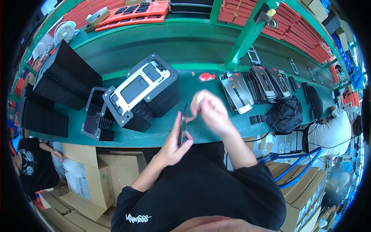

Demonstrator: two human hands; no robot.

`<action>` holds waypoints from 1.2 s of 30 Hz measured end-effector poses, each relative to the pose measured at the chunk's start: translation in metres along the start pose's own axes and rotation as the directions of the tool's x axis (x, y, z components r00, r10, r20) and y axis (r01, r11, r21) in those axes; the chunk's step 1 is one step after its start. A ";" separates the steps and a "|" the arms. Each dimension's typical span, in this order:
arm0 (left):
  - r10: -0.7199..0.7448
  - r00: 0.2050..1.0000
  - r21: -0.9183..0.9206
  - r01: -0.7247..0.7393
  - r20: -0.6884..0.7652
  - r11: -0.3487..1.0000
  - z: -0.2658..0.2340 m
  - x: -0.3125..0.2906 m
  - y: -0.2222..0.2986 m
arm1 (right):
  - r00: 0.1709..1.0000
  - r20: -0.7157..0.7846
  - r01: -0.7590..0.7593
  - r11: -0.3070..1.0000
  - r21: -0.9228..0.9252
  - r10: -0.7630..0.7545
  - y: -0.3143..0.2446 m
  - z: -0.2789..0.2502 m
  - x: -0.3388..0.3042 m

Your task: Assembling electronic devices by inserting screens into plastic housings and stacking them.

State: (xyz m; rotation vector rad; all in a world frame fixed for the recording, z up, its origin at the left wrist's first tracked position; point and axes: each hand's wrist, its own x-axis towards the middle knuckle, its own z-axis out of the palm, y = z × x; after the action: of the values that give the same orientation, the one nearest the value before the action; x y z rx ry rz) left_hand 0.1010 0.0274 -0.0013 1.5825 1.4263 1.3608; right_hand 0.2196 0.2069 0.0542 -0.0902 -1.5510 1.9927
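My left hand (172, 149) grips a thin flat panel (183, 125) by its edges, thumb on one side and fingers on the other. The panel stands nearly edge-on, so its faces are mostly hidden. Just right of its upper end is my right hand (212, 113), blurred, with thumb and fingers pinched together; what they hold, if anything, cannot be made out. Ahead lies a small pile of red scraps (207, 77). To the right are grey panels (236, 92) with dark strips. On the left, a white phone-shaped frame (141, 86) rests on stacked black trays (164, 94).
Tall black tray stacks (69, 77) and an open-topped tray (92, 114) fill the bench's left. A black bag (286, 114) with a cable lies at right. A green post (247, 36) rises at the back. Cardboard boxes (91, 178) stand below; a person in white (328, 133) sits at right.
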 end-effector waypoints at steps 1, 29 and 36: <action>-0.064 0.998 -0.202 0.059 -0.014 0.978 -0.002 0.001 0.007 | 0.997 -0.059 0.049 0.997 -0.054 -0.052 0.003 -0.013 0.018; 0.004 0.955 -0.430 -0.137 -0.296 0.892 -0.124 0.027 0.117 | 0.881 0.437 0.181 0.983 0.042 -0.181 -0.090 0.070 0.096; -0.035 0.962 -0.533 -0.120 -0.272 0.838 -0.131 0.035 0.112 | 0.601 0.790 0.217 0.926 -0.308 0.122 -0.083 0.043 0.118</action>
State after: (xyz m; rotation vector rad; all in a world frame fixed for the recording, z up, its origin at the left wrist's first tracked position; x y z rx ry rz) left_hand 0.0119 0.0091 0.1496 1.0832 1.0062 1.8668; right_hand 0.1404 0.2393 0.1777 0.8199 -2.4553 1.7184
